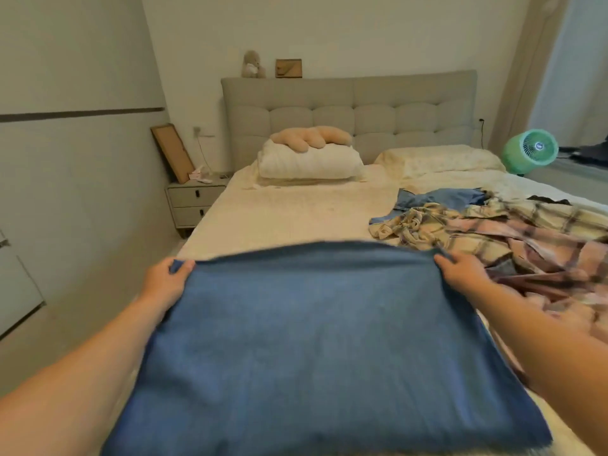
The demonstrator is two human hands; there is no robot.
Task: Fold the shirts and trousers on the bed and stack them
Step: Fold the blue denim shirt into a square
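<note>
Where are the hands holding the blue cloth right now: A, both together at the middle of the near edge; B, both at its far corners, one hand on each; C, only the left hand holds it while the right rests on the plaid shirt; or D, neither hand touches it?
B: the left hand and right hand each pinch a far corner of the blue cloth.

Blue garment [316,340]: matt woven cloth, denim-like, fine heathered grain. Plaid shirts [513,238]: thin soft cloth, crumpled. Bed sheet [296,212]: matt cream cloth, faint print. Headboard [348,116]: tufted grey fabric. Fan [531,151]: glossy green plastic. Picture frame [172,153]: light wood. Nightstand [194,200]: smooth matt finish.
</note>
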